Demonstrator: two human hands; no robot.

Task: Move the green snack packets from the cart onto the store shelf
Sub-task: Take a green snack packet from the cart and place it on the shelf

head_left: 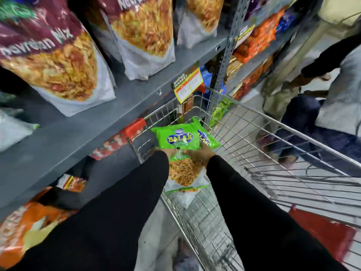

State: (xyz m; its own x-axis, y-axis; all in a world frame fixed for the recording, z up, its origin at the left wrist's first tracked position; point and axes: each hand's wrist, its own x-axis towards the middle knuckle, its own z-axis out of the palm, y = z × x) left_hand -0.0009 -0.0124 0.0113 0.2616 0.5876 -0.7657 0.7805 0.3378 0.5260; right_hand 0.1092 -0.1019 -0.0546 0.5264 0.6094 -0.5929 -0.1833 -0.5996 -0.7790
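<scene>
A stack of green snack packets (pixel 176 138) with a blue and yellow logo is held above the wire cart (pixel 273 145). My left hand (pixel 169 152) grips the stack's near left edge, mostly hidden under it. My right hand (pixel 203 156) holds its near right edge. Both arms wear black sleeves. A second green packet (pixel 205 133) sticks out to the right of the top one. The grey store shelf (pixel 82 126) runs along the left, beside the cart.
Large maroon snack bags (pixel 56 61) stand on the shelf above. Orange packets (pixel 29 220) fill the lower shelf. A yellow price tag (pixel 187 85) hangs off the shelf edge. Another person (pixel 322 90) stands beyond the cart at right. Green packets (pixel 220 112) sit behind the cart.
</scene>
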